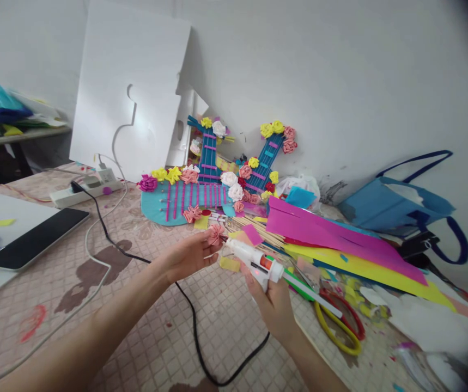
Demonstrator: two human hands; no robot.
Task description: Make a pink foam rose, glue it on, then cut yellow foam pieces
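Between the fingertips of my left hand (pixel 188 255) is a pink paper flower (pixel 216 234). My right hand (pixel 273 305) is wrapped round a white glue gun (pixel 250 256), with a glue stick (pixel 313 294) poking out of its back end. The gun's dark nozzle points left at the flower, close to or touching it; which, I cannot tell. Behind both hands lies a blue board (pixel 152 204) with purple strips and paper flowers along its edges. Two darker blue strips with more flowers, one of them yellow (pixel 266 130), lean up near the wall.
Scissors (pixel 340 326) with red and yellow handles lie at the right, below magenta paper (pixel 319 234) and yellow paper (pixel 364 272). A black cord (pixel 195 321) loops across the table. At the left are a phone (pixel 35 239) and a power strip (pixel 82 188). A blue bag (pixel 397 204) stands back right.
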